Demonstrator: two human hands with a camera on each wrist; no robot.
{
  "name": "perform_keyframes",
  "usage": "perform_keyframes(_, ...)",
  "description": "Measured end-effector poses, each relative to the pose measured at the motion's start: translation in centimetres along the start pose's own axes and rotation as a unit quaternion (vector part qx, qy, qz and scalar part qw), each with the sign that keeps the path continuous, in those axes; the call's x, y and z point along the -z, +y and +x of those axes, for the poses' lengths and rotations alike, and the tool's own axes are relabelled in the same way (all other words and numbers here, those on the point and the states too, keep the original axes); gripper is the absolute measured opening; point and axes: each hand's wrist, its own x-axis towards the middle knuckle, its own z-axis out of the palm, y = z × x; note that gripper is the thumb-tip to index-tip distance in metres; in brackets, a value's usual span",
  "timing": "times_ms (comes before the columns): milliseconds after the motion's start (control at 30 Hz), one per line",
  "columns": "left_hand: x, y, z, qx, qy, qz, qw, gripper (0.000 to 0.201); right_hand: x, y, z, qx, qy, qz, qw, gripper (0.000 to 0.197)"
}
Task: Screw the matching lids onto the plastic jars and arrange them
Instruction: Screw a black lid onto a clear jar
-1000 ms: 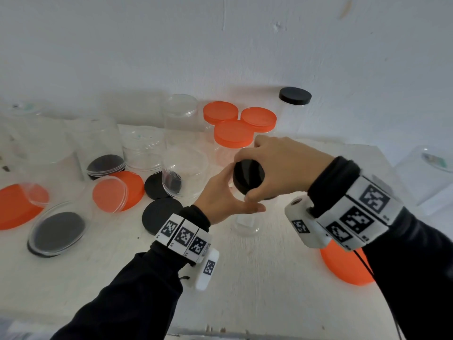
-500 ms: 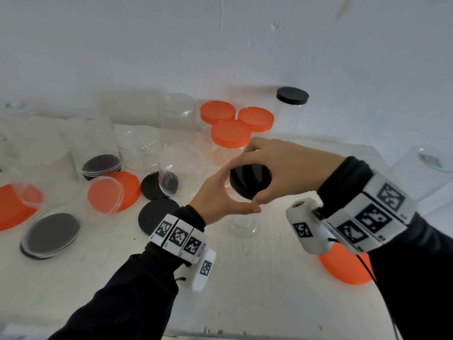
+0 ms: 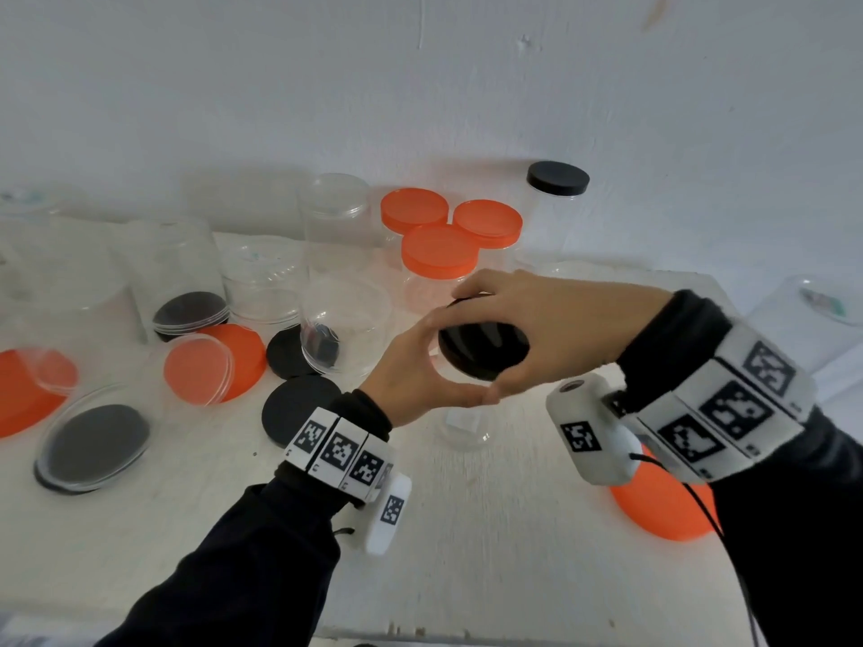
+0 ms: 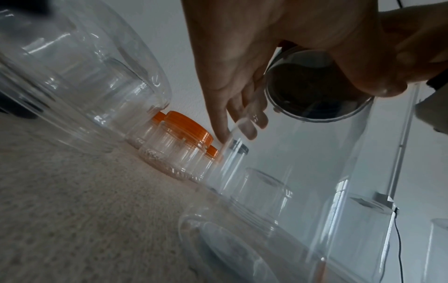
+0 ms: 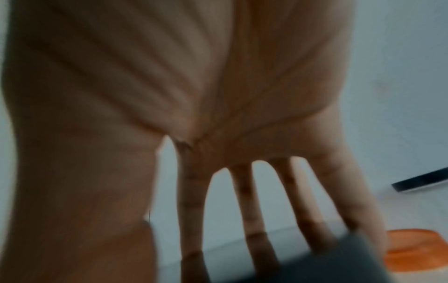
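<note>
A tall clear plastic jar [image 3: 464,427] stands mid-table with a black lid [image 3: 483,350] on its mouth. My left hand [image 3: 420,366] wraps the jar just under the lid; in the left wrist view its fingers [image 4: 232,107] curl round the clear wall beside the black lid [image 4: 312,90]. From above, my right hand [image 3: 537,324] grips the lid's rim with thumb and fingers. The right wrist view is blurred and shows spread fingers [image 5: 249,210] over the dark lid [image 5: 327,258].
Three orange-lidded jars [image 3: 439,252] and a black-lidded jar [image 3: 555,207] stand at the back by the wall. Open clear jars [image 3: 343,322], loose black lids [image 3: 299,408] and orange lids [image 3: 229,357] crowd the left half. One orange lid [image 3: 658,506] lies under my right wrist.
My right hand has turned on the black lid, its wrist swinging right and slightly up. The left hand keeps hold of the jar in the same place.
</note>
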Motion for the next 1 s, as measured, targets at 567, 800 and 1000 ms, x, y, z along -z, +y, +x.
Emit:
perform_keyframes(567, 0.4, -0.3, 0.3, -0.019, -0.027, -0.010, 0.999, 0.075, -1.8, -0.7, 0.8, -0.085, 0.204, -0.077, 0.972, 0.058)
perform_keyframes(800, 0.3, 0.2, 0.2, -0.035, -0.038, -0.029, 0.998, 0.083, -2.3, 0.2, 0.1, -0.079, 0.203, -0.014, 0.976, 0.062)
perform_keyframes(1000, 3.1, 1.0, 0.8, -0.106, 0.079, 0.018, 0.991, 0.067, -0.8, 3.7, -1.8, -0.088, 0.382, 0.107, 0.914, 0.066)
